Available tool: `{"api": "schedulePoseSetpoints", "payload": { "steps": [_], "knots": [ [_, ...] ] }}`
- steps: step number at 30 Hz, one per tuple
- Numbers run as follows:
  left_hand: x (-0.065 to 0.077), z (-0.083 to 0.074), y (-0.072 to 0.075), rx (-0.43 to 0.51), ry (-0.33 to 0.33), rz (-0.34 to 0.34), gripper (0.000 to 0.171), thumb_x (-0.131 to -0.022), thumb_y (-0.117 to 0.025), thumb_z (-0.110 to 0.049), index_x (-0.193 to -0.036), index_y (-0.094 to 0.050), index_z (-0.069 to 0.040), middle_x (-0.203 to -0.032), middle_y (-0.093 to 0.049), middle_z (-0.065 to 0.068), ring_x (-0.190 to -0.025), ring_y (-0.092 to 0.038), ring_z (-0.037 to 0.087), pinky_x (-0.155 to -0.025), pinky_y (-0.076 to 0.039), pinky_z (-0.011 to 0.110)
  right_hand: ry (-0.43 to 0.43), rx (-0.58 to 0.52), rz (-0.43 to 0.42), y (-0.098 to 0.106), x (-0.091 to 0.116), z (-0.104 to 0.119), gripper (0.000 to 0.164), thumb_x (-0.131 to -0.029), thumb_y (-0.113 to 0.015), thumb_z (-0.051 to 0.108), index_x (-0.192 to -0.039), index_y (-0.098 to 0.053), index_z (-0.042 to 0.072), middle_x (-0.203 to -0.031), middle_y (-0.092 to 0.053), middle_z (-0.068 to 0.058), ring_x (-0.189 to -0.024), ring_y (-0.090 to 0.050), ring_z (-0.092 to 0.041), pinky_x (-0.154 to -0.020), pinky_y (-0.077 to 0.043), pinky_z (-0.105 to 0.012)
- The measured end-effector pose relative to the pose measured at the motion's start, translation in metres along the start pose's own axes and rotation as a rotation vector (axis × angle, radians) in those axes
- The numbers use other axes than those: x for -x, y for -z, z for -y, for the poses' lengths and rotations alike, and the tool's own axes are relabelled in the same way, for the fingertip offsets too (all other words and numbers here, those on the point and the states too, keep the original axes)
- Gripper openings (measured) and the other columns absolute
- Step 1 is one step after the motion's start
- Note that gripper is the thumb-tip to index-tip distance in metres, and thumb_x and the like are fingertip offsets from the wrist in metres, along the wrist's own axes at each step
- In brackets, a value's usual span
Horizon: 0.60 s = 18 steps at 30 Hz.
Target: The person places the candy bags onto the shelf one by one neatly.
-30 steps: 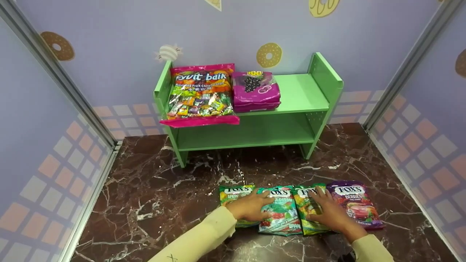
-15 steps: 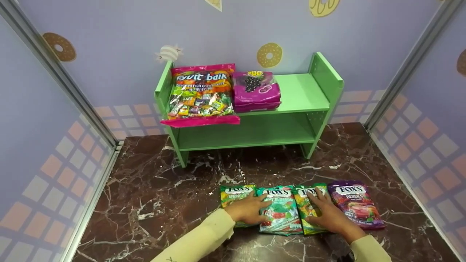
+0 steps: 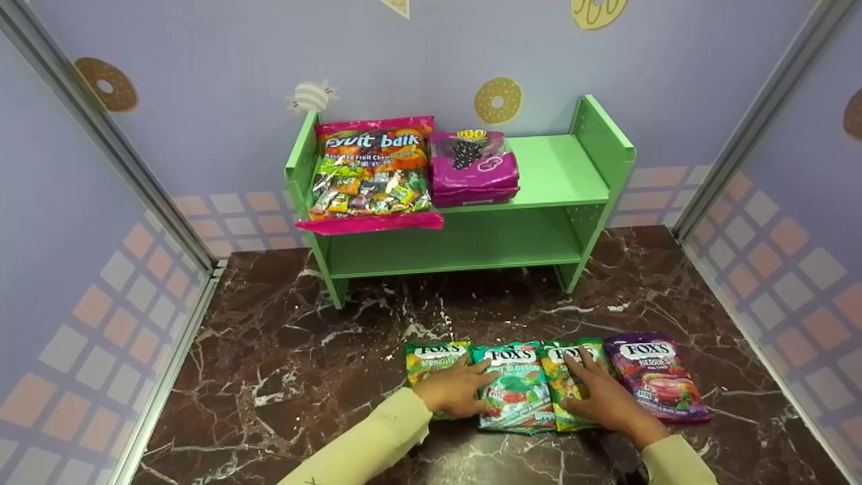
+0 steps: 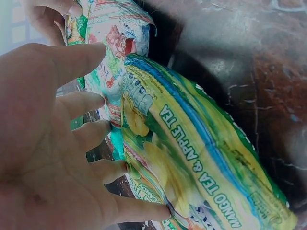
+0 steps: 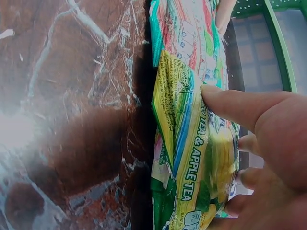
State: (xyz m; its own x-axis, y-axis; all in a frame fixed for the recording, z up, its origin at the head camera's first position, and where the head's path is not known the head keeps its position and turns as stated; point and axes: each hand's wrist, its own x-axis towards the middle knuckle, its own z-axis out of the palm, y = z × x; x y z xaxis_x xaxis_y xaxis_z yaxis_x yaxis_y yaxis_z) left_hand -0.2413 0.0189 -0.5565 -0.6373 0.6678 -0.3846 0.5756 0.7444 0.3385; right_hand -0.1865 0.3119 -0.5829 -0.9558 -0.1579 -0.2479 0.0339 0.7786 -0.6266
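Several Fox's candy bags lie in a row on the brown marbled surface in the head view. My left hand (image 3: 452, 391) rests with spread fingers on the leftmost yellow-green spring tea bag (image 3: 427, 360), its fingertips at the edge of the teal mint blossom bag (image 3: 517, 394). My right hand (image 3: 603, 397) lies spread over the second yellow-green bag (image 3: 560, 377), partly hiding it. Beside that hand, the purple berries bag (image 3: 663, 384) ends the row. In the right wrist view, the thumb touches the yellow-green bag (image 5: 192, 158). Neither hand is curled round a bag.
Behind the row stands a green two-tier shelf (image 3: 559, 168). On its top tier are a large Fyuit Baik candy bag (image 3: 374, 178), overhanging the front edge, and a purple candy bag (image 3: 475, 178). Lilac walls (image 3: 222, 101) enclose the back and both sides.
Both hands stay on the bags. The left hand has drawn slightly left, uncovering more of the mint blossom bag. The right hand has shifted slightly; the shelf's bags are unchanged.
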Motion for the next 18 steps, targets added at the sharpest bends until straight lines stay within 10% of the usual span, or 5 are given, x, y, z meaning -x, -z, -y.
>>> {"api": "schedulePoseSetpoints", "payload": {
  "steps": [18],
  "knots": [
    [0.012,0.010,0.000,0.013,0.065,0.008,0.067,-0.092,-0.055,-0.056,-0.151,-0.031,-0.036,-0.162,-0.020,-0.010,-0.150,-0.013,0.034,-0.103,-0.025,0.076,0.018,0.070,-0.049,-0.014,-0.004,0.016,0.087,-0.083,-0.074,0.038,-0.153,-0.029,0.011,-0.161,-0.008,-0.024,-0.142,-0.003,-0.056,-0.101,-0.031,-0.072]
  ]
}}
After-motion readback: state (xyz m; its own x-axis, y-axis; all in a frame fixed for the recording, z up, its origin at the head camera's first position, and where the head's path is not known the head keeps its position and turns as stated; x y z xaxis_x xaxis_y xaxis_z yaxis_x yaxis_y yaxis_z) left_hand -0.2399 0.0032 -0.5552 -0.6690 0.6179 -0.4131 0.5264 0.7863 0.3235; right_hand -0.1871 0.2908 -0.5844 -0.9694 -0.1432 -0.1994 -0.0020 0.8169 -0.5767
